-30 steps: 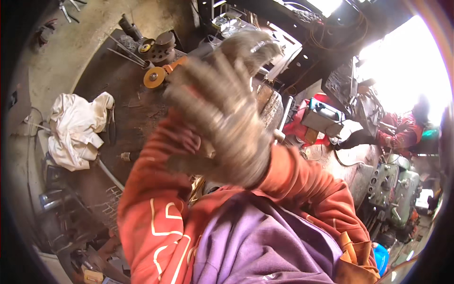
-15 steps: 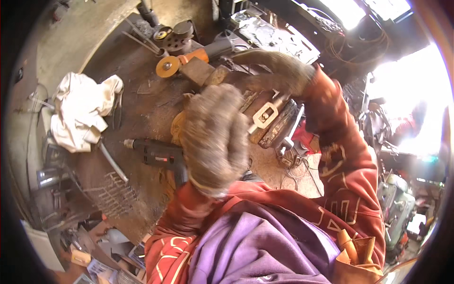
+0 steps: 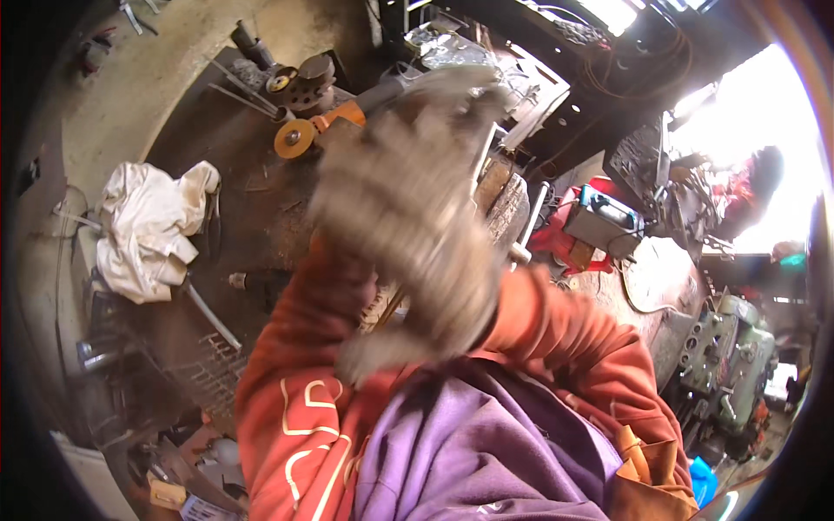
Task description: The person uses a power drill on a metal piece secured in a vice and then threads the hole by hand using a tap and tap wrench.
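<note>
Both my hands wear grey-brown work gloves and overlap over the bench, smeared by motion. My left hand (image 3: 373,187) lies across the middle, its sleeve coming up from the lower left. My right hand (image 3: 452,300) is nearer my body, and its glove reaches toward my left sleeve. Whether either holds anything I cannot make out. Just beyond the gloves sits an angle grinder with an orange body (image 3: 346,113) and a yellowish disc (image 3: 294,138). A dark power drill (image 3: 241,280) shows only its front end, the rest hidden behind my left sleeve.
A crumpled white cloth (image 3: 149,230) lies at the left, with a metal rack (image 3: 213,360) below it. Metal bars (image 3: 534,217) stand right of my hands. Further right are a grey box (image 3: 604,221) on something red and a green machine (image 3: 728,352).
My right hand has come back from beside the grinder toward my body and left sleeve. The left hand has moved farther out, and its sleeve now covers most of the drill. The view has shifted slightly.
</note>
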Motion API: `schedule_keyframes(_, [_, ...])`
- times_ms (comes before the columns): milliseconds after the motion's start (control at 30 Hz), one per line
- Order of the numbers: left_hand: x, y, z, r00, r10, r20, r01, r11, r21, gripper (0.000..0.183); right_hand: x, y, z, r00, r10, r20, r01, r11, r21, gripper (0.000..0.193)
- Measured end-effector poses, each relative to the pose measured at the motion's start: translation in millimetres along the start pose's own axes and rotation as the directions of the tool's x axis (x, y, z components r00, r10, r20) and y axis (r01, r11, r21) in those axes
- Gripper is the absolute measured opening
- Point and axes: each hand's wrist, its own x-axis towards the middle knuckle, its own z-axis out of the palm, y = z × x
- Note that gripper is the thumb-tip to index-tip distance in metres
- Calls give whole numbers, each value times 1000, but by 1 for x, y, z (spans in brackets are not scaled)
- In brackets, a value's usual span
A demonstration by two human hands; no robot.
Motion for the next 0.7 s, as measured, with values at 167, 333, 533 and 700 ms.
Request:
schedule_keyframes(167, [-88,117,2,885,-368,-285,356,930,-98,52,43,125,-5,975,-100,198,142,967,-210,63])
schedule_keyframes(333, [-82,169,25,923,68,-379,183,790,586,35,15,180,12,599,68,798,-651,622,436,64])
schedule_keyframes(533, [-27,80,-29,917,-172,-359,252,949,189,26,-34,62,-75,902,325,284,-383,906,180,68])
schedule_keyframes(700, [86,6,28,997,-6,75,-11,976,219,58,0,-42,8,973,61,222,-83,993,90,79])
